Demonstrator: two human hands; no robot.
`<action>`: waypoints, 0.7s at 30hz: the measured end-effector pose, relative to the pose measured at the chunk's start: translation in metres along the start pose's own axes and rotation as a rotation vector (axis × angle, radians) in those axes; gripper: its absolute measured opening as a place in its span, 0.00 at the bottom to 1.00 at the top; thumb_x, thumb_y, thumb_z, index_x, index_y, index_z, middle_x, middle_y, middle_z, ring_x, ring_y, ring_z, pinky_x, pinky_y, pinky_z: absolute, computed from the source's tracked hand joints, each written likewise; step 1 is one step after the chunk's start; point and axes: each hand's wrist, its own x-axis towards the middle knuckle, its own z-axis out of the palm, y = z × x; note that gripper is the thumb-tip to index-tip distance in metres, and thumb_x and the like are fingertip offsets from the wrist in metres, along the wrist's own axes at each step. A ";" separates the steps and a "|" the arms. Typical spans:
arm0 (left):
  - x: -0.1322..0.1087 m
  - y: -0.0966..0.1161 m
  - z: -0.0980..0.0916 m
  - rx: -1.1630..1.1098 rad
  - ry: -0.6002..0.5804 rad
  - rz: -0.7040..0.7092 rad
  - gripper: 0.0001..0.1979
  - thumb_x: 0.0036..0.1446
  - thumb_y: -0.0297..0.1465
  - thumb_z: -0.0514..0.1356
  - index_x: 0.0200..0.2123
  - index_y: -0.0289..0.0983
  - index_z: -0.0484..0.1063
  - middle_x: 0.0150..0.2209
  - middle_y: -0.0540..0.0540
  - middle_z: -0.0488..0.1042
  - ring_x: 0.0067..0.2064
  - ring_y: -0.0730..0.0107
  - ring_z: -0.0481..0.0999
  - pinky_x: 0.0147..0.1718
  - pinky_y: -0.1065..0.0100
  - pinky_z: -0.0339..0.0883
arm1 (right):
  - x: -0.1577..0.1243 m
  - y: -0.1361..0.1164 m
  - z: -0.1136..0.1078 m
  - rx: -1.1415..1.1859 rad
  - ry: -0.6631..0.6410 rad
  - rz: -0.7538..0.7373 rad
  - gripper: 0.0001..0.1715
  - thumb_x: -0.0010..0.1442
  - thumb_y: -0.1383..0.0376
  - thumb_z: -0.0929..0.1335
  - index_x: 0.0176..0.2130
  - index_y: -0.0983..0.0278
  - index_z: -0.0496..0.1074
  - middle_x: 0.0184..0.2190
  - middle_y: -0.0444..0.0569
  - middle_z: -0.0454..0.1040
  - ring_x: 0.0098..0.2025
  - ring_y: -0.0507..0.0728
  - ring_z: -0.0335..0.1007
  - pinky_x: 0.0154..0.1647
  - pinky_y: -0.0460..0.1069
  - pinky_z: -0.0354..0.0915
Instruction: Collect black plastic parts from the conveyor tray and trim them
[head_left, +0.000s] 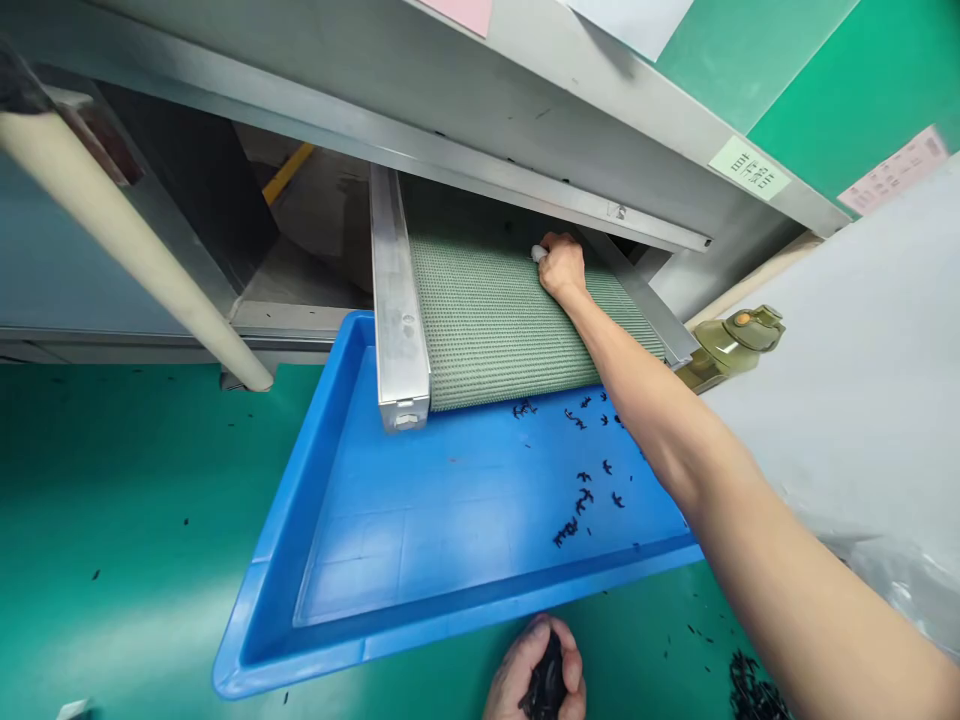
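My right hand (564, 266) reaches under the machine's edge onto the green mesh conveyor belt (495, 320). Its fingers are curled closed, and a small white thing (538, 253) shows at them; whether it is held or covers a fingertip, I cannot tell. Low in the view, my left hand (516, 678) is cupped around a clump of small black pieces (550, 680). Below the belt's end lies a blue tray (375, 645), with several similar black parts (585, 497) scattered in its right half.
Metal side rails (397, 300) flank the belt, under a grey machine housing (465, 110). An olive-green bottle (731, 345) stands right of the belt. A pale pole (142, 240) slants at left. More black pieces (754, 690) lie piled on the green floor at lower right.
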 end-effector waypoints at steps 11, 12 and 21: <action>-0.009 0.010 0.003 -0.048 -0.040 -0.106 0.16 0.50 0.42 0.67 0.33 0.36 0.70 0.26 0.52 0.66 0.19 0.84 0.59 0.13 0.79 0.40 | -0.022 0.025 -0.041 -0.035 -0.068 -0.122 0.16 0.65 0.64 0.60 0.47 0.68 0.71 0.41 0.57 0.73 0.49 0.67 0.67 0.52 0.62 0.60; -0.009 0.010 0.002 -0.062 -0.051 -0.107 0.16 0.50 0.41 0.67 0.33 0.36 0.70 0.26 0.52 0.66 0.19 0.84 0.60 0.12 0.80 0.40 | -0.041 0.027 -0.054 -0.016 -0.041 -0.120 0.17 0.65 0.64 0.59 0.46 0.68 0.71 0.40 0.57 0.73 0.48 0.66 0.67 0.52 0.61 0.61; -0.009 0.003 0.004 -0.111 0.212 -0.165 0.07 0.52 0.33 0.65 0.31 0.36 0.71 0.28 0.47 0.74 0.30 0.65 0.77 0.23 0.70 0.68 | -0.348 -0.031 -0.134 0.318 -0.750 -0.654 0.05 0.62 0.64 0.64 0.37 0.59 0.69 0.33 0.47 0.72 0.31 0.54 0.66 0.27 0.49 0.63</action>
